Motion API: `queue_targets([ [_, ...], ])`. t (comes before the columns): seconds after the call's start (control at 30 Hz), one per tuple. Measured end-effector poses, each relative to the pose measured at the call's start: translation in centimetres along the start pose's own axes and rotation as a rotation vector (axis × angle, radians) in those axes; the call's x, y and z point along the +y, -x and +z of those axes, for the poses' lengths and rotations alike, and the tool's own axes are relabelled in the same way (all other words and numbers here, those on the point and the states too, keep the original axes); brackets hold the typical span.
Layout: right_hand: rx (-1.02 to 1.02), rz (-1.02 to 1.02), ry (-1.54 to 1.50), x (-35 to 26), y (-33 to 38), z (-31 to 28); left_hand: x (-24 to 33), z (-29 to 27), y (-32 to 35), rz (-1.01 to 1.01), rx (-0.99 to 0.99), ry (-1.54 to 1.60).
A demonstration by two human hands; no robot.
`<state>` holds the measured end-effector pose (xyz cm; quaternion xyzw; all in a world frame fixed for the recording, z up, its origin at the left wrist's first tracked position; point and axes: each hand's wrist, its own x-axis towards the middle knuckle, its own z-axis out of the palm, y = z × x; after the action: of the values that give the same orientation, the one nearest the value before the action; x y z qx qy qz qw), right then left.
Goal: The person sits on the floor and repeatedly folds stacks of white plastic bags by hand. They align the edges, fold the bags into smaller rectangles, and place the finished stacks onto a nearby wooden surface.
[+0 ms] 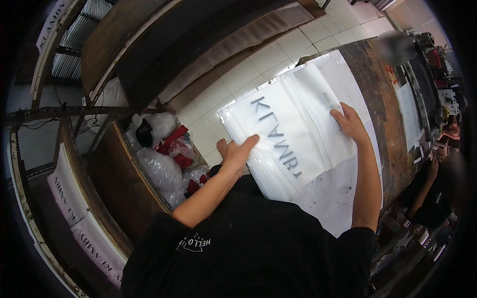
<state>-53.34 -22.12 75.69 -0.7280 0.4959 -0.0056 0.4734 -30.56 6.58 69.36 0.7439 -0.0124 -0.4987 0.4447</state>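
Note:
A stack of frosted white plastic bags [276, 111] with dark printed lettering lies tilted in front of me, overhanging the near left side of the table. My left hand [239, 155] grips the stack's left edge, its thumb on top and the other fingers mostly hidden. At the far right edge, my right hand [351, 122] pinches the bags between thumb and fingers, where the plastic bends in loose folds. Beneath the bags a smudged white sheet [334, 204] covers part of the worn brown table [366, 74].
Left of me, a wooden bin [130, 159] holds crumpled clear plastic [160, 171] and red pieces [177, 136]. Shelving with boards [134, 54] rises at the upper left. Pale floor tiles [258, 64] show between shelves and table. Another person [437, 193] works at the right.

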Motion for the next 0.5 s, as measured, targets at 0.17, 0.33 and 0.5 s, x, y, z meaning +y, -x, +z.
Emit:
queue_targets([
  [0.17,0.055,-0.018,0.036,1.5,-0.3,0.0,0.7,0.0,-0.6,-0.001,-0.075,0.063],
  [0.33,0.070,-0.014,0.150,0.4,-0.3,0.2,0.8,0.4,-0.8,-0.045,-0.035,0.125],
  [0.5,0.341,-0.134,0.402,-1.6,0.9,1.9,1.5,1.4,-0.2,-0.063,-0.013,0.239],
])
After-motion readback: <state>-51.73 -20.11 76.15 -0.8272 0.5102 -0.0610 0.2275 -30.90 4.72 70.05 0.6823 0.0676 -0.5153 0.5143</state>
